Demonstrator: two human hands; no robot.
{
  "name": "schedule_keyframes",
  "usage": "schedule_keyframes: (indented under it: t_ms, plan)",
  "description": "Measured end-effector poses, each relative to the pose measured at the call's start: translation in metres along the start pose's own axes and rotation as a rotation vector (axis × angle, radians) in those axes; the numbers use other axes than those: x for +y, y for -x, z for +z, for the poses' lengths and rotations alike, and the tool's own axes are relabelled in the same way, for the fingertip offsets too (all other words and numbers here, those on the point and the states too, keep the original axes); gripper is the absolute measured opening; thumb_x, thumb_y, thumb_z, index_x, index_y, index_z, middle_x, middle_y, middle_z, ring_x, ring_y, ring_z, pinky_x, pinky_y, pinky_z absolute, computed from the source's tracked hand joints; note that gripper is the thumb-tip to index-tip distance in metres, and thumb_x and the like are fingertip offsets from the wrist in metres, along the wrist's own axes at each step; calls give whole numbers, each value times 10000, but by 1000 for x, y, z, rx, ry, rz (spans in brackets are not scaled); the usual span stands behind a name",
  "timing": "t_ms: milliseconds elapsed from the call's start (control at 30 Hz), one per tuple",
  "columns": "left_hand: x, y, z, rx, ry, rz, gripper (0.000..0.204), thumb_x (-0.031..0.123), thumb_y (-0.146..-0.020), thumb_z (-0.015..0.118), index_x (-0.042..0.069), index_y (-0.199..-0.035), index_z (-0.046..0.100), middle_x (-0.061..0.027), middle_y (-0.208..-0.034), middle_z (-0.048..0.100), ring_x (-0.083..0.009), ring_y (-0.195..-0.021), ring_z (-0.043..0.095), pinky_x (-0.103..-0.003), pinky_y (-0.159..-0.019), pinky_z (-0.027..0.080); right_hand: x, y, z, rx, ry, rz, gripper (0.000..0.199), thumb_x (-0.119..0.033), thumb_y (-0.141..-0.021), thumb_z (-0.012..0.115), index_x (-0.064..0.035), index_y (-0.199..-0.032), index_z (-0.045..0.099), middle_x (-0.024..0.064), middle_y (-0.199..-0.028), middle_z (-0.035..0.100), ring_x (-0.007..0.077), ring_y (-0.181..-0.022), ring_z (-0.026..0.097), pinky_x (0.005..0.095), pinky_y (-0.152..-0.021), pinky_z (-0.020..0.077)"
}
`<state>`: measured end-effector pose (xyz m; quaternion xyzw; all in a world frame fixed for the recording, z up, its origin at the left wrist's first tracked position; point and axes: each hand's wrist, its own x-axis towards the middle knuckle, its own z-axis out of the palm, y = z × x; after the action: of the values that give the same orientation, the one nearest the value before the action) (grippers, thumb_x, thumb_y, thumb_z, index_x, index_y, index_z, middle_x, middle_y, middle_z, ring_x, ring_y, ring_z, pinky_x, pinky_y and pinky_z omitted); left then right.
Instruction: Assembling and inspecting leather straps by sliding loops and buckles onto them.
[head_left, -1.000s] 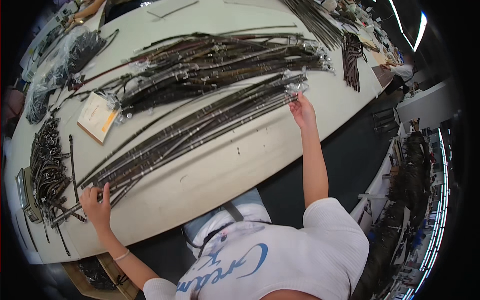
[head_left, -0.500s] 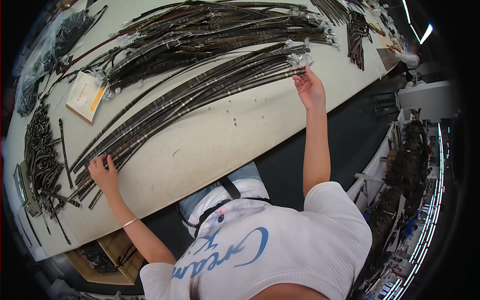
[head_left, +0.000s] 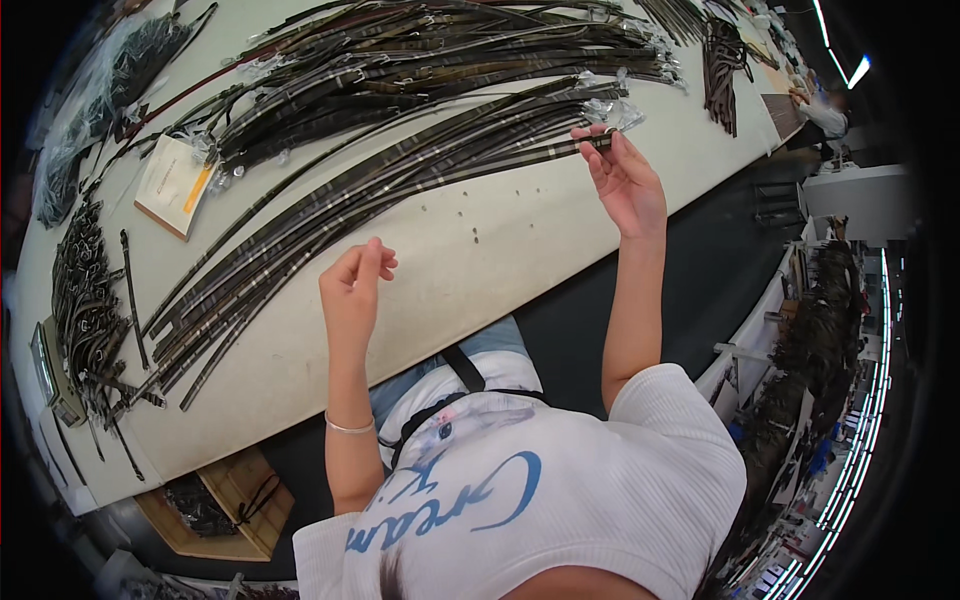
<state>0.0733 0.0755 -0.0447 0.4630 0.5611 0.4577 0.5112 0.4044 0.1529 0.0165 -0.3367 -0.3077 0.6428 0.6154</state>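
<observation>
My right hand (head_left: 630, 185) pinches the end of a plaid strap (head_left: 520, 155) between thumb and fingers, near the far right end of a fanned bundle of dark plaid straps (head_left: 330, 195). Clear plastic wrapping (head_left: 612, 112) covers some ends just beyond that hand. My left hand (head_left: 354, 287) is closed, fingers curled and thumb on top, over the pale table in front of the bundle. Nothing shows in it, and it is apart from the straps. The bundle's other ends lie spread at the lower left.
A larger heap of straps with buckles (head_left: 430, 60) lies behind the bundle. At the left are a white-and-yellow box (head_left: 172, 188), a pile of short buckled straps (head_left: 85, 300) and a plastic bag (head_left: 110, 100). Small dark bits (head_left: 476, 236) dot the table (head_left: 450, 290). A wooden crate (head_left: 245, 500) stands below.
My left hand has left the straps' lower-left ends and moved right and toward the middle, its fingers now curled. My right hand has shifted slightly, still holding the strap end.
</observation>
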Motion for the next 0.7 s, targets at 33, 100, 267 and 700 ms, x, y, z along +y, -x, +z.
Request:
schedule_keyframes:
  t_ms: [33, 100, 267, 700]
  plan:
    - [3, -5, -1, 2, -2, -2, 382, 329, -954, 542, -36, -898, 639, -96, -847, 653, -148, -711, 612, -257, -695, 471, -1, 2, -2, -36, -58, 36, 266, -165, -971, 500, 76, -1052, 576, 234, -1083, 617, 245, -958, 649, 295, -800, 544]
    - [8, -18, -7, -11, 647, -404, 571, 522, -915, 523, -34, -1038, 570, -136, -874, 657, -193, -713, 642, -273, -668, 502, -3, 4, 5, -97, -48, 40, 252, -158, -970, 505, 69, -1054, 573, 212, -1054, 617, 221, -933, 630, 293, -808, 526]
    - [5, -42, -10, 183, 684, -473, 712, 641, -825, 565, -16, -1088, 478, -203, -983, 626, -245, -779, 658, -318, -634, 537, -2, 11, 8, -139, 27, -12, 216, -134, -965, 512, 50, -1064, 564, 144, -951, 608, 150, -805, 538, 280, -774, 463]
    - [-40, -45, -31, 385, 860, -412, 299, 133, -855, 602, -42, -1054, 464, -221, -1058, 599, -307, -970, 626, -373, -807, 534, -26, 26, 26, -143, 313, -259, 329, -137, -968, 496, 71, -1220, 457, 254, -1127, 604, 119, -783, 525, 239, -743, 443]
